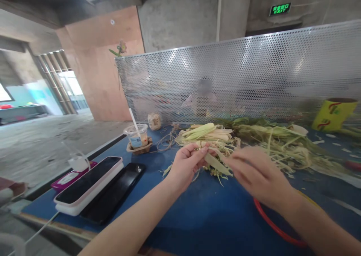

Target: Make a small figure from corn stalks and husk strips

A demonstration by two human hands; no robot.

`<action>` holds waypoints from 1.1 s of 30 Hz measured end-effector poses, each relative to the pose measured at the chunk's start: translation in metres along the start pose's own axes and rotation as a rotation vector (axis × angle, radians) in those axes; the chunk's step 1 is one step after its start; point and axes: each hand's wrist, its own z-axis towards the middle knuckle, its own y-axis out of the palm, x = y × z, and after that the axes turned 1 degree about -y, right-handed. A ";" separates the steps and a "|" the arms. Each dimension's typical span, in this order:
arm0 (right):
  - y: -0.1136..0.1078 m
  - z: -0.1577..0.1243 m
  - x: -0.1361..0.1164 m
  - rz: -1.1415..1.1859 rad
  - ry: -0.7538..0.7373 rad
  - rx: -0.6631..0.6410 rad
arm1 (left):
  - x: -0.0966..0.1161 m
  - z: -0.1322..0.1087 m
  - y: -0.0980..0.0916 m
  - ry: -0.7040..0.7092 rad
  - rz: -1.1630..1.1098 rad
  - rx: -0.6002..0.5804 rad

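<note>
Over the middle of the blue table, my left hand [187, 162] pinches a pale corn husk strip [217, 163] between thumb and fingers. To its right, my right hand [258, 173], slightly blurred, has its fingers closed at the other end of the strip. Just behind my hands lies a stack of pale green corn husks [207, 132]. Thin shredded husk bits are scattered under and around my fingers. Part of the strip is hidden by my left fingers.
A large heap of loose husks [293, 147] spreads at the right, near a yellow roll [334, 115]. A red hoop [278, 227] lies under my right forearm. At left are a lidded drink cup [137, 135], twine [168, 140] and phones [114, 194]. A perforated metal screen [242, 75] stands behind.
</note>
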 end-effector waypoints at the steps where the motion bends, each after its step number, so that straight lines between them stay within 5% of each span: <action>1: 0.001 0.001 -0.003 -0.005 -0.064 0.016 | 0.002 -0.001 0.002 0.031 0.006 -0.010; 4: 0.005 0.002 -0.012 -0.105 -0.190 0.042 | 0.005 -0.005 0.007 0.082 0.012 -0.029; 8: 0.011 0.002 -0.017 -0.219 -0.164 0.008 | 0.005 -0.009 0.009 0.138 0.026 -0.075; 18: 0.021 0.004 -0.030 0.231 0.472 0.054 | -0.002 -0.008 0.007 0.238 0.217 -0.075; 24: 0.018 0.003 -0.029 0.290 0.479 0.006 | 0.000 -0.008 0.006 0.278 0.389 -0.075; 27: 0.015 0.001 -0.026 0.254 0.469 -0.053 | 0.000 -0.004 0.003 0.302 0.520 0.015; 33: 0.008 0.001 -0.014 0.165 0.362 -0.106 | -0.005 0.003 -0.004 0.122 0.529 -0.016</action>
